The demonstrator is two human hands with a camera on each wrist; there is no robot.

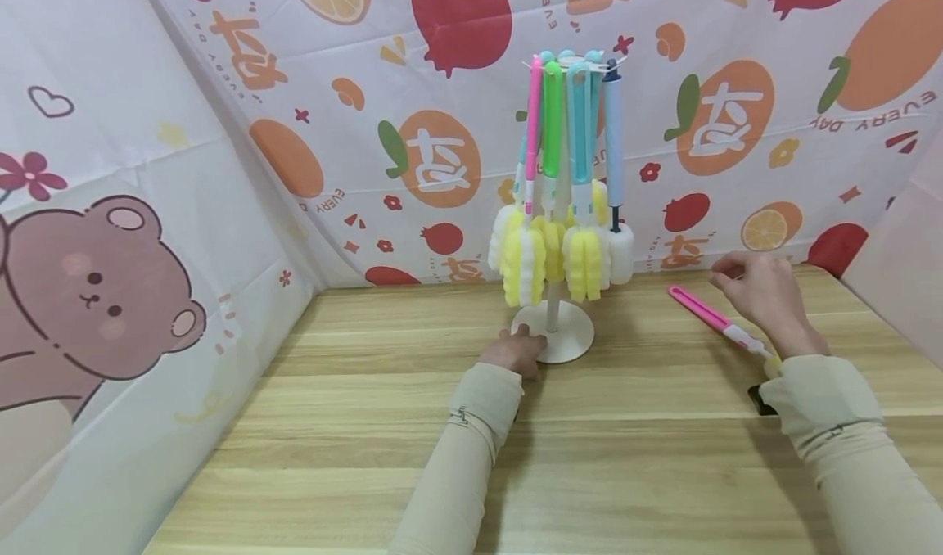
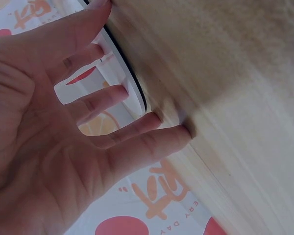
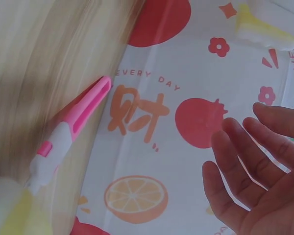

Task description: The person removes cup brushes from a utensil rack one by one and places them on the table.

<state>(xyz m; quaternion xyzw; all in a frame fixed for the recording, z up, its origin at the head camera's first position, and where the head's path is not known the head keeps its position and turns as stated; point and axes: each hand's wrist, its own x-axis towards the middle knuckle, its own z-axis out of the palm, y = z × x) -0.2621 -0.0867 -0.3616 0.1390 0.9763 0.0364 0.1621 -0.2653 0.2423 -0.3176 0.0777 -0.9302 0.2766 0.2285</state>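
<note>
Left hand point(image 1: 513, 352) at the stand's foot, right hand point(image 1: 769, 293) loose above a pink brush point(image 1: 710, 313)

The round white base point(image 1: 570, 334) of a stand sits on the wood-grained desk point(image 1: 354, 424), and the left hand is at its near-left edge. The fingers of that hand are spread and fairly straight, some reaching the rim, others the wood beside it.

The right hand is raised near the back of the desk, its fingers loosely bent and apart, gripping nothing. Just beside it, the pink brush lies slantwise on the desk, handle toward the stand; its white-and-yellow sponge end (partly covered by the right sleeve point(image 1: 828, 395) from above) shows better in the right wrist view. A small black object point(image 1: 762, 401) shows next to that sleeve.

From the ring point(image 1: 570, 63) at the top of the stand, more brushes hang with their sponges downward: a pink-handled brush point(image 1: 532, 129), a green-handled brush point(image 1: 552, 121), teal-handled brushes point(image 1: 580, 129) and a blue-handled brush point(image 1: 613, 137) with a white sponge. Behind stands a white cloth point(image 1: 339, 244) printed with fruit; a brown bear point(image 1: 103, 281) decorates the left side.
</note>
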